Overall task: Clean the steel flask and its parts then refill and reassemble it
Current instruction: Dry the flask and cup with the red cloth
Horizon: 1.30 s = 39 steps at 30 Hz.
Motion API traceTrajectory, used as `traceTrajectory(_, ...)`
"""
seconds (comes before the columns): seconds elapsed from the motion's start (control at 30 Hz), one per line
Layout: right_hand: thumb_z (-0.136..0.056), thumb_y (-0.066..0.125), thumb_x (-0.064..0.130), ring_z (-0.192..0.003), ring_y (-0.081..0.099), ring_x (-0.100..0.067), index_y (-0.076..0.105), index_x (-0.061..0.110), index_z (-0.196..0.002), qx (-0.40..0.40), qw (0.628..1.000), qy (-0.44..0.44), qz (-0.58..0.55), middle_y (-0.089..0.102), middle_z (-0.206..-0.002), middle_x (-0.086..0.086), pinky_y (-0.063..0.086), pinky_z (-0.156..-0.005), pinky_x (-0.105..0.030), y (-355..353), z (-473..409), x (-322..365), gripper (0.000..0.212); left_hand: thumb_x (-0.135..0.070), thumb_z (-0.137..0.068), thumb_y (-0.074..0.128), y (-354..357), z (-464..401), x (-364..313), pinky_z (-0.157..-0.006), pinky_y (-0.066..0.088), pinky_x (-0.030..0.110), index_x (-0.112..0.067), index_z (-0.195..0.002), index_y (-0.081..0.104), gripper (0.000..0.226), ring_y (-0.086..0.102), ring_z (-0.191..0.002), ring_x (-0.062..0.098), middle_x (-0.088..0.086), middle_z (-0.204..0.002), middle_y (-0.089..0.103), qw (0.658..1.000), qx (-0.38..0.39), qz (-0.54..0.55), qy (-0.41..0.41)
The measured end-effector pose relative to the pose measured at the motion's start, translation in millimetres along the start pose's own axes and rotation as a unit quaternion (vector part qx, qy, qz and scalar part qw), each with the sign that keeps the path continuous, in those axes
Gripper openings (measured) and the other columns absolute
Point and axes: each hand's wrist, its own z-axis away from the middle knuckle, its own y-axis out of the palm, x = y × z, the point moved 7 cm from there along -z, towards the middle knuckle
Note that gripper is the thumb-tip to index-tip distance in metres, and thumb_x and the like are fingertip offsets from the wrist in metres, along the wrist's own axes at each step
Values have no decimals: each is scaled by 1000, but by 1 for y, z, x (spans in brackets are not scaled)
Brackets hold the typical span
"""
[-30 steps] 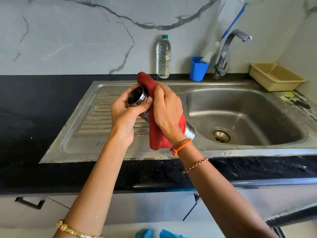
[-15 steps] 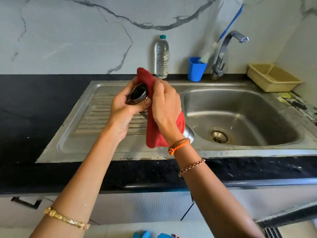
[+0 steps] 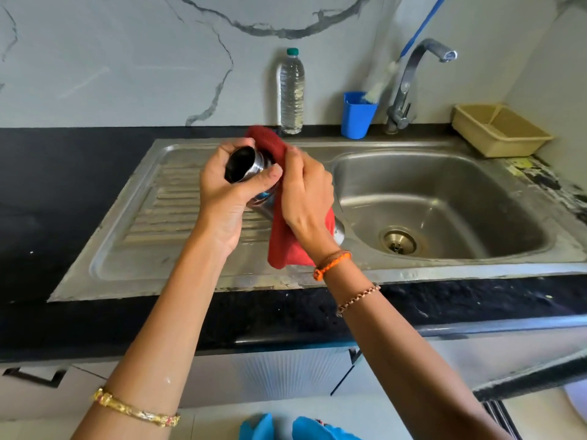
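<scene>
Red cloth (image 3: 287, 239) under right hand (image 3: 306, 198) hides most of steel flask (image 3: 246, 165)

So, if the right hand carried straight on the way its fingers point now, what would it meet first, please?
The right hand points up and away, so past the red cloth it would probably meet the water bottle by the wall, though depth is unclear.

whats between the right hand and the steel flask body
A red cloth. In the head view the right hand presses it around the steel flask, whose open mouth the left hand holds bare.
</scene>
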Motion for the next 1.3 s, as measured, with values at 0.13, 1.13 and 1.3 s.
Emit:
traceTrajectory(0.13, -86, 21, 45, -78, 58, -22, 54, 18, -72, -1, 1000, -18, 1, 64, -78, 0, 42, -73, -39, 5, 5, -17, 45, 0, -57, 70, -6, 0, 13, -73, 51, 21, -20, -96, 52, 47, 62, -85, 3, -10, -87, 64, 999, -6, 36, -9)
traceTrajectory(1.13, -96, 30, 29, -66, 47, -16, 44, 20, -62, 46, 998, 49, 9, 53, -66, 6, 27, -64, -31, 0, -12, -24, 38, -37, -48, 70, 4, -15, 21, -74, 47, 24, -25, -86, 62, 40, 62, -80, 6, -12, -78, 66, 998, 27, -52, -30)
traceTrajectory(1.3, -90, 23, 39, -76, 52, -20, 56, 22, -73, 28, 996, 61, 52, 63, -83, -3, 31, -66, -28, -13, -13, -64, 41, -52, -39, 84, 3, -22, 18, -69, 46, 20, -27, -89, 56, 62, 61, -81, 4, -11, -83, 63, 996, -44, -70, -32)
